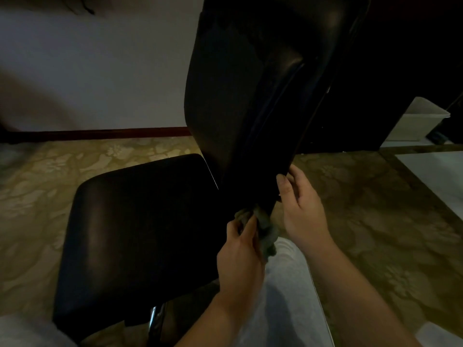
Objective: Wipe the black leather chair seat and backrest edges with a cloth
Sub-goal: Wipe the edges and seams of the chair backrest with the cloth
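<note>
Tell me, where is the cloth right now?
The grey cloth is low in the centre of the head view, bunched in the left hand against the lower edge of the backrest, just left of the right hand.

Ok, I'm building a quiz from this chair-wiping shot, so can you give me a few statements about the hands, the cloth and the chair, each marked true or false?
1. The left hand grips the cloth. True.
2. The cloth lies spread flat on the seat. False: it is bunched up at the lower edge of the backrest.
3. The right hand holds the backrest's lower edge, thumb on the near side. True.
4. The right hand holds a second cloth. False: it holds only the backrest.
5. A pale bin stands on the seat. False: it stands at the far right, away from the chair.
</note>
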